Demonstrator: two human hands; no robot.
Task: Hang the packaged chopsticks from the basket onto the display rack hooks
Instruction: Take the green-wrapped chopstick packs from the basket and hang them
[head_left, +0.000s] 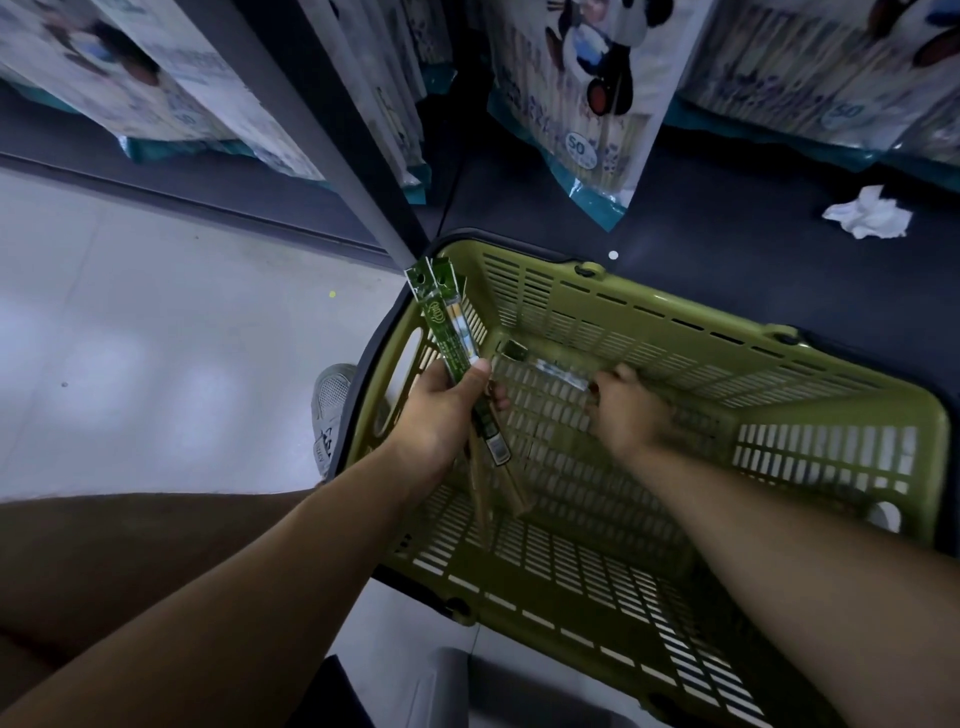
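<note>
A green plastic basket (675, 343) stands on a dark shelf base. My left hand (441, 410) grips a small bundle of chopstick packs (444, 317) with green header cards; their punched tops point up and away, and the wooden ends stick out below my fist. My right hand (626, 410) reaches down inside the basket, its fingers curled on another chopstick pack (545, 366) that lies on the slatted floor near the far wall. That hand is blurred. No rack hooks are visible.
Large bags (576, 119) printed with a panda hang above the shelf, with more at the left and right. A grey upright post (332, 135) runs down toward the basket's left corner. A crumpled white paper (867, 213) lies on the shelf. My shoe (330, 410) stands on the pale floor.
</note>
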